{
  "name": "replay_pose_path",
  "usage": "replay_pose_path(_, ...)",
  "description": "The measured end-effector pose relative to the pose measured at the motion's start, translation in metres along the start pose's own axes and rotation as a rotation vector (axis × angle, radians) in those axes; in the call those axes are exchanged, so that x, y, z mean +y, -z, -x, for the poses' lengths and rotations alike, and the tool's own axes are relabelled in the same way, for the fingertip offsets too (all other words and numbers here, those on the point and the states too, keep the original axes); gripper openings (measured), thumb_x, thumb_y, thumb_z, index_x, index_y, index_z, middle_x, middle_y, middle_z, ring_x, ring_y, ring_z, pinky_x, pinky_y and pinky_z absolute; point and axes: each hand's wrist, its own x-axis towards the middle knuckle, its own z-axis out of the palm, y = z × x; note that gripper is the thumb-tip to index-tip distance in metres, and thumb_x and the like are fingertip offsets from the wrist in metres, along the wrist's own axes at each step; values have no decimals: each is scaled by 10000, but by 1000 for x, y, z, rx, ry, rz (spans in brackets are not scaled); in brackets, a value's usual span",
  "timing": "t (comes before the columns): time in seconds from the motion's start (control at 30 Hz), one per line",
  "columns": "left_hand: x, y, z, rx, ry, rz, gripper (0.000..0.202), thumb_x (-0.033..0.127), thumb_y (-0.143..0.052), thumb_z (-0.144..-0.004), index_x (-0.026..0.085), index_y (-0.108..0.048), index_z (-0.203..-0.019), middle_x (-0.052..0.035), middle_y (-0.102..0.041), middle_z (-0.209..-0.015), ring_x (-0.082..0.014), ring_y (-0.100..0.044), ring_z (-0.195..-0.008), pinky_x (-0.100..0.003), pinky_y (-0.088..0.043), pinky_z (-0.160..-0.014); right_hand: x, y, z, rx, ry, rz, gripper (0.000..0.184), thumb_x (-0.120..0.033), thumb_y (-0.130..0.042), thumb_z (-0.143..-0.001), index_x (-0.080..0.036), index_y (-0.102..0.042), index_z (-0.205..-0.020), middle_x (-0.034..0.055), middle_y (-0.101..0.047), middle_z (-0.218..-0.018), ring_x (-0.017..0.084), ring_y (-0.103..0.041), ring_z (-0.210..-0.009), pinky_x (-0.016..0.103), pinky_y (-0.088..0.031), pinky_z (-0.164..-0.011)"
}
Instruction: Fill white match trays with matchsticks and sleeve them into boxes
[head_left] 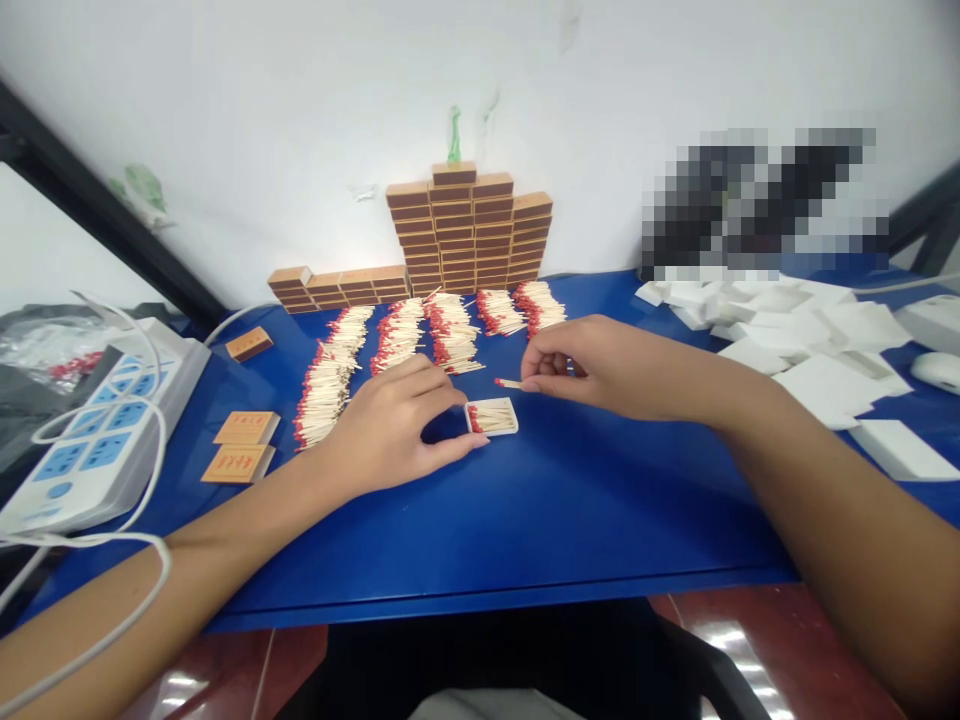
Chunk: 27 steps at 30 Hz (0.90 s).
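My left hand [397, 425] rests on the blue table [525, 520], thumb and forefinger gripping the left end of a small white matchbox tray [493, 417] partly filled with red-tipped matches. My right hand [592, 365] hovers just right of the tray, fingers pinched on a single match [508, 383] whose red head points left. Rows of loose red-tipped matches [420, 340] lie behind both hands.
A stack of brown matchboxes [469, 235] stands against the white wall, with a lower row [337, 288] to its left. Two flat box sleeves [244, 445] lie at left beside a white power strip [97, 430] with cables. White empty trays [810, 335] pile at right.
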Motion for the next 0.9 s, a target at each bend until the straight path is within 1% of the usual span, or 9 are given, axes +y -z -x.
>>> replay_pose_path(0.2,-3,-1,1,-1,13,-15,341,495,-734,-988,157,-763,-1021,-79,-755,-925,-233,-677,-887,-379,-561,-823,-7,-10,-1,-11,54,-15,158,-328,-623,-981,-219,-729,-939,43,-765,-928,182,-632,-760,310,-415,-662)
replay_pose_path(0.33,-2,-1,1,5,-1,-17,345,499,-748,-977,156,-760,-1007,-77,-750,-918,-232,-670,-881,-382,-554,-817,-11,-19,-3,-10,76,-16,121,-280,-616,-981,-208,-714,-970,53,-763,-986,186,-643,-799,306,-426,-683)
replay_pose_path(0.43,-2,0,0,15,-21,-13,349,505,-742,-980,156,-759,-993,-78,-747,-913,-232,-662,-875,-389,-550,-820,-15,-26,-4,-6,87,-9,101,-234,-617,-967,-200,-711,-957,54,-763,-974,188,-654,-807,307,-435,-710)
replay_pose_path(0.53,-2,0,0,8,-13,-6,345,509,-733,-986,166,-759,-997,-77,-747,-914,-227,-660,-869,-386,-549,-823,-18,-28,-4,-16,94,-16,105,-222,-617,-962,-200,-720,-958,49,-767,-965,184,-657,-804,306,-440,-721)
replay_pose_path(0.63,-2,0,0,-2,-8,-11,339,505,-730,-989,169,-761,-1007,-79,-746,-912,-229,-660,-873,-386,-550,-827,-16,-19,-1,-5,84,-26,117,-258,-625,-967,-216,-734,-981,39,-771,-953,177,-646,-772,301,-435,-685)
replay_pose_path(0.73,-2,0,0,8,-13,-10,325,491,-736,-987,168,-763,-1011,-78,-745,-906,-232,-662,-874,-386,-552,-831,-4,-1,2,89,51,28,129,-300,-652,-953,-230,-759,-956,35,-774,-919,181,-647,-765,302,-431,-674)
replay_pose_path(0.8,-2,-1,0,14,-21,-1,325,489,-737,-987,166,-766,-1005,-77,-743,-899,-230,-660,-868,-385,-554,-829,8,11,3,156,-11,110,143,-314,-668,-933,-226,-778,-906,39,-769,-872,179,-640,-739,307,-419,-666)
replay_pose_path(0.83,-1,-1,0,14,-25,3,329,490,-738,-986,163,-768,-1003,-77,-741,-895,-230,-659,-866,-384,-554,-827,13,16,3,161,-44,156,155,-321,-677,-921,-222,-786,-872,41,-759,-828,175,-624,-704,311,-407,-651)
replay_pose_path(0.9,-1,-1,-1,14,-31,9,339,491,-743,-982,154,-772,-1002,-78,-735,-887,-230,-655,-861,-384,-554,-821,23,21,2,122,-83,221,171,-323,-692,-907,-213,-807,-843,41,-746,-773,171,-607,-663,315,-396,-634)
